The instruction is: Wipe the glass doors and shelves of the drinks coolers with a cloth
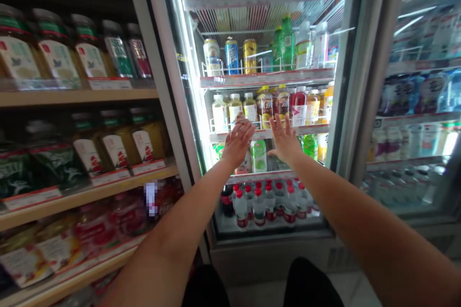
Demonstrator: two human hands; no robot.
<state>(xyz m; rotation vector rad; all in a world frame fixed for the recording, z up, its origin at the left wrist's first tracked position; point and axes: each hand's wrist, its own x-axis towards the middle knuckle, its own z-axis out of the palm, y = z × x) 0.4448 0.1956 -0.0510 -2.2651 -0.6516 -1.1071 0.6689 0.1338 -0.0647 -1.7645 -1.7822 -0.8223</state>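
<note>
Both my arms stretch forward toward a lit drinks fridge (270, 244). My left hand (238, 140) is raised before the third shelf, its fingers reaching up and nothing seen in them. Right of it, my right hand (287, 140) has its fingers spread and holds nothing. Behind the hands stand a row of pale-labelled bottles (219, 114), brown tea bottles with yellow caps (265, 105) and a red drink bottle (298, 105). A green-labelled bottle (258, 156) shows between my hands on the shelf below. I cannot tell whether the hands touch anything.
Wooden shelves (79, 98) with large juice bottles (52, 50) run along the left. Cans (231, 56) and green bottles (287, 41) stand higher in the fridge; red-capped water bottles (259, 208) fill its bottom. A metal frame (363, 67) separates another fridge (414, 153) on the right.
</note>
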